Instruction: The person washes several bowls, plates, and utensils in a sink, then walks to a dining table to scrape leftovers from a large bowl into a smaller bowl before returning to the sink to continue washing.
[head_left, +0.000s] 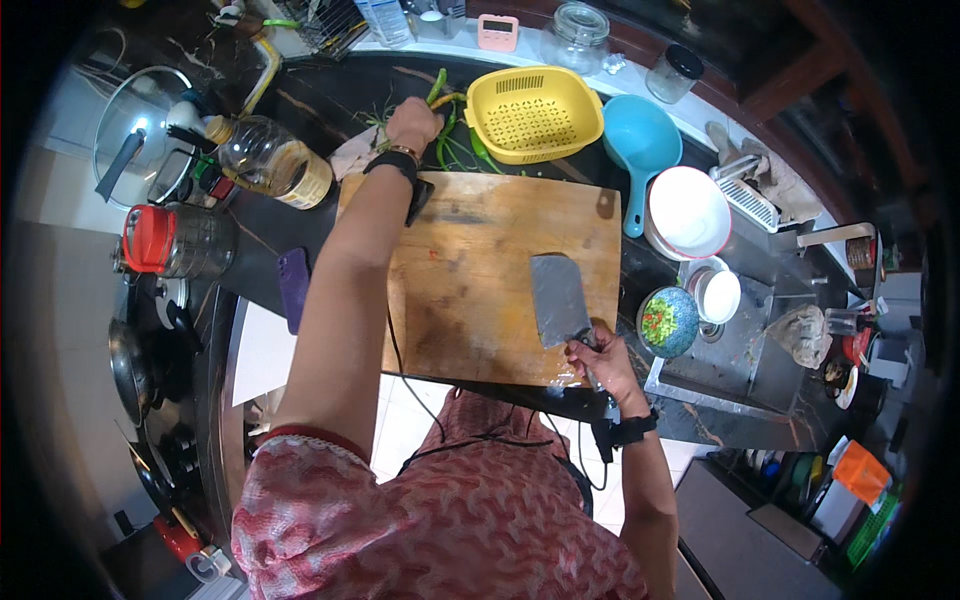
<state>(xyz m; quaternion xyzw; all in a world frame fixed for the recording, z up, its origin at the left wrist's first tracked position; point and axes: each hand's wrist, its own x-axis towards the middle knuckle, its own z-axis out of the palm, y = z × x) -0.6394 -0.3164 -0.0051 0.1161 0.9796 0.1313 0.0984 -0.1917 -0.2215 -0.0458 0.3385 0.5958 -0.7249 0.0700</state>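
My right hand (608, 365) is closed round the handle of a cleaver (562, 300). The broad grey blade is over the right part of a wooden cutting board (470, 290) and points away from me. Past the board's far left edge, my left hand (413, 124) reaches down among the greens with its fingers curled. What it grips, if anything, is hidden under it. Green chili peppers (482, 152) and thin green stalks (452, 152) lie beside that hand. A yellow colander (535, 115) stands just right of them, and a pale cloth (357, 152) lies to the left.
Right of the board stand a blue ladle-shaped scoop (642, 135), white bowls (690, 212) and a patterned bowl of chopped green and red pieces (667, 322), beside the sink (735, 365). To the left are an oil bottle (275, 165), a red-lidded jar (180, 240) and a purple phone (293, 290).
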